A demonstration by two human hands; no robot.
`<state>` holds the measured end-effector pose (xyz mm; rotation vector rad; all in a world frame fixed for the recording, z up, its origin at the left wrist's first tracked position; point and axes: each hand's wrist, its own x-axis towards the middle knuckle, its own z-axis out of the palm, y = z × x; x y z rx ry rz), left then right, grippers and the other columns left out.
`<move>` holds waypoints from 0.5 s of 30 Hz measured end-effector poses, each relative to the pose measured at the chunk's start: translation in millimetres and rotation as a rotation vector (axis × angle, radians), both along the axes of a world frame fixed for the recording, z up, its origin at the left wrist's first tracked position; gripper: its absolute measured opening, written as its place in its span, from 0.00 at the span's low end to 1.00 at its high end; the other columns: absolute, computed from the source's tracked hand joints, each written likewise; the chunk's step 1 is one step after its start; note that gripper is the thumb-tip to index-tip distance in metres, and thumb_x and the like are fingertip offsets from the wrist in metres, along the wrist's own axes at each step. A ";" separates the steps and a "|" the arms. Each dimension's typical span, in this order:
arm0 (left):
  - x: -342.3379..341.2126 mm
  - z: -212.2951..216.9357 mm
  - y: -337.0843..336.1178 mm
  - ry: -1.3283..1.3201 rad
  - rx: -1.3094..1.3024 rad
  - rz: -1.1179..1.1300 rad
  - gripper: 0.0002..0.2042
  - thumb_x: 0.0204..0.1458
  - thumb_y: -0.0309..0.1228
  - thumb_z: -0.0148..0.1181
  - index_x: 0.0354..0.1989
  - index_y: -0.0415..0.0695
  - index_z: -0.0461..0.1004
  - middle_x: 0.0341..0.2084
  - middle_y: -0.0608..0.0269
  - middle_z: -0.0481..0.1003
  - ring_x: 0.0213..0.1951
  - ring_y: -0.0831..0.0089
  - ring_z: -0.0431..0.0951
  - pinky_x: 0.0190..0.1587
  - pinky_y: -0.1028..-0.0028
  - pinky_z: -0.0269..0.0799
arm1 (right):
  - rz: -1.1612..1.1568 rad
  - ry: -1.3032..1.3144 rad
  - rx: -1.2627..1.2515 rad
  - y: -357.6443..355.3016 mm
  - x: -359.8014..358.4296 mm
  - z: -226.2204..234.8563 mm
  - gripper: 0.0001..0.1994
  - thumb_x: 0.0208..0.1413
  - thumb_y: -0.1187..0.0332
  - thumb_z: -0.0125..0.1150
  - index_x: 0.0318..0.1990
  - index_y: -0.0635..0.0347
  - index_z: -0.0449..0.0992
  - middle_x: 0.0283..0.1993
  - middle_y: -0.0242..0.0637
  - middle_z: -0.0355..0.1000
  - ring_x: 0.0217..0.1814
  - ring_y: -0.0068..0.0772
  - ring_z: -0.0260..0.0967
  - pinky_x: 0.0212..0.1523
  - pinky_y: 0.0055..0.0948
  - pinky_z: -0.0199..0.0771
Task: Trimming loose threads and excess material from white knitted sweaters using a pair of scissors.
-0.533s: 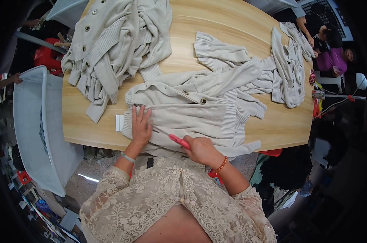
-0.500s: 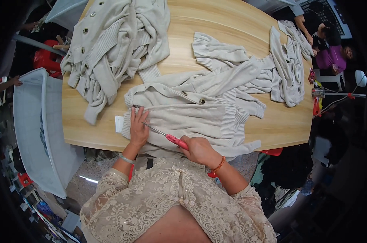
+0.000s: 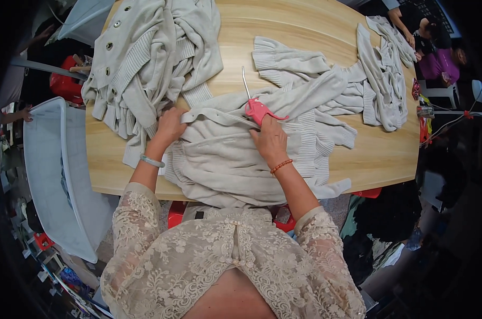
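A beige knit cardigan point(image 3: 225, 154) with ribbed edges and a buttoned front band lies spread over the near part of the wooden table. My left hand point(image 3: 170, 126) is closed on the left end of its front band. Farther right, my right hand point(image 3: 271, 139) is closed around a pink air blow gun point(image 3: 258, 110), and its fingers press against the cardigan's band. The gun's bent metal nozzle points away from me, over the cloth. What my right fingertips pinch underneath is hidden.
A heap of beige cardigans point(image 3: 150, 64) covers the table's point(image 3: 288, 21) far left. Another knit piece point(image 3: 382, 80) lies at the far right. A white plastic bin point(image 3: 44, 159) stands left of the table. Other people point(image 3: 437, 64) sit at the far right; dark cloth point(image 3: 384, 226) is piled below right.
My left hand has moved up from the cardigan's lower left to the band's end. My right hand has carried the blow gun up and right, turning its nozzle away from me. The cardigan's near side is rumpled.
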<state>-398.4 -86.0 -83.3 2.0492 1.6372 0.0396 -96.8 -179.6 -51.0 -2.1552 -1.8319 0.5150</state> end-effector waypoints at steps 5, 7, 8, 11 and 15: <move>-18.3 7.4 -9.1 -0.094 0.092 -0.144 0.18 0.41 0.23 0.56 0.45 0.46 0.76 0.38 0.52 0.72 0.45 0.51 0.71 0.46 0.57 0.68 | -0.121 -0.091 -0.064 5.9 40.1 -4.9 0.14 0.46 0.73 0.62 0.40 0.62 0.66 0.38 0.48 0.71 0.41 0.51 0.72 0.40 0.45 0.73; -24.8 15.1 -14.4 -0.096 0.222 -0.061 0.17 0.40 0.20 0.54 0.42 0.45 0.76 0.36 0.52 0.72 0.43 0.50 0.71 0.45 0.59 0.69 | -0.133 -0.118 -0.067 5.3 49.6 -3.6 0.14 0.46 0.73 0.63 0.40 0.62 0.66 0.37 0.48 0.72 0.39 0.52 0.73 0.39 0.46 0.73; -22.4 21.9 -17.5 -0.104 0.299 -0.003 0.16 0.40 0.19 0.52 0.39 0.44 0.76 0.35 0.53 0.72 0.41 0.51 0.72 0.45 0.58 0.69 | -0.127 -0.124 -0.071 3.2 54.8 -3.5 0.14 0.46 0.73 0.62 0.40 0.62 0.67 0.37 0.49 0.72 0.39 0.52 0.73 0.39 0.47 0.74; -19.8 51.9 -14.0 -0.155 0.472 0.045 0.17 0.42 0.16 0.51 0.41 0.45 0.73 0.35 0.55 0.72 0.41 0.52 0.72 0.44 0.60 0.70 | -0.145 -0.150 -0.052 0.4 65.9 1.2 0.12 0.46 0.75 0.60 0.39 0.61 0.67 0.38 0.50 0.73 0.38 0.54 0.74 0.38 0.48 0.74; -29.6 88.7 -12.6 -0.212 0.724 0.038 0.16 0.41 0.15 0.55 0.40 0.42 0.71 0.34 0.55 0.71 0.37 0.53 0.73 0.39 0.62 0.70 | -0.193 -0.187 0.138 10.9 94.8 40.3 0.11 0.43 0.76 0.57 0.37 0.58 0.68 0.32 0.48 0.74 0.35 0.55 0.73 0.36 0.49 0.73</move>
